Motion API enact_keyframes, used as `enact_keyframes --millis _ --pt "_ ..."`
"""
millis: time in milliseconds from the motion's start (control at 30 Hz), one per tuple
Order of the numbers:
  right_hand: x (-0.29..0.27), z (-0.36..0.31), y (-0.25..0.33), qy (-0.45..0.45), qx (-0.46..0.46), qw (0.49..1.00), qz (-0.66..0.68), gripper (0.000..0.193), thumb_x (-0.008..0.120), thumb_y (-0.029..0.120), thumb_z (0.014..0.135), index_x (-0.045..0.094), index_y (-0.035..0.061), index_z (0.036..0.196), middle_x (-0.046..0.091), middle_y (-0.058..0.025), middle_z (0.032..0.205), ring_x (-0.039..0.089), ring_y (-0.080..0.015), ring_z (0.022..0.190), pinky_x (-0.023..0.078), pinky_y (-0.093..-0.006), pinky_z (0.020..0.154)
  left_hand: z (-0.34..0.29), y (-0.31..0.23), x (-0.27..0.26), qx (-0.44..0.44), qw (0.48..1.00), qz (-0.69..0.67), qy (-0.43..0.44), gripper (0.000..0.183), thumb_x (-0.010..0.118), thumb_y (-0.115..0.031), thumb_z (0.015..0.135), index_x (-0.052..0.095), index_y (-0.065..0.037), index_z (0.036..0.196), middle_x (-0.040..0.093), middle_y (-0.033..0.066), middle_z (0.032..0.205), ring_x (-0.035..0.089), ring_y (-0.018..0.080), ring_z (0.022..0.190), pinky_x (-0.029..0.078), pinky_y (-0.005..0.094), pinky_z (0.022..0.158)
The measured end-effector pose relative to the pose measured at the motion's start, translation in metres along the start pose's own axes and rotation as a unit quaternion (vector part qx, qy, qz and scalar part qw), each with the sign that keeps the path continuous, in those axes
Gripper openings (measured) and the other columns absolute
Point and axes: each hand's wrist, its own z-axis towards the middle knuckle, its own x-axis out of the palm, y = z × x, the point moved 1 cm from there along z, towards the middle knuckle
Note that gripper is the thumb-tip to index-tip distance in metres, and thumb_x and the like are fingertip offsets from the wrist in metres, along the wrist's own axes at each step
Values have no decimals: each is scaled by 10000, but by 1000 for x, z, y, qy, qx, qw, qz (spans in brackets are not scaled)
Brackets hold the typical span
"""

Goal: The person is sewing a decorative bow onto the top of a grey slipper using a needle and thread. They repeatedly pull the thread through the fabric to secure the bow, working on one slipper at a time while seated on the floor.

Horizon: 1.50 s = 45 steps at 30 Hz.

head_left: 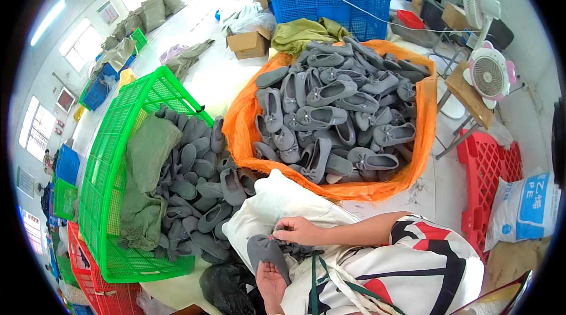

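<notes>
Printed blue-white sack far right; gray shoe clasped from below by left hand, right hand pinching its top edge.

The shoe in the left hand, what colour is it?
Grey. The shoe shows best in the head view.

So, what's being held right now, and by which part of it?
A grey shoe: the left hand has it by the end nearest the body. The right hand is at its far edge; whether it grips there can't be told.
</notes>
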Motion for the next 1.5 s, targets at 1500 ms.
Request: enact_keyframes --millis 1500 --pt "-23 -20 6 -11 159 985 -68 160 600 141 979 641 31 1087 657 -10 845 626 -81 737 517 -236 667 -3 10 22 82 985 0 -149 311 666 -146 948 602 27 1199 667 124 1153 648 199 1029 535 335 916"
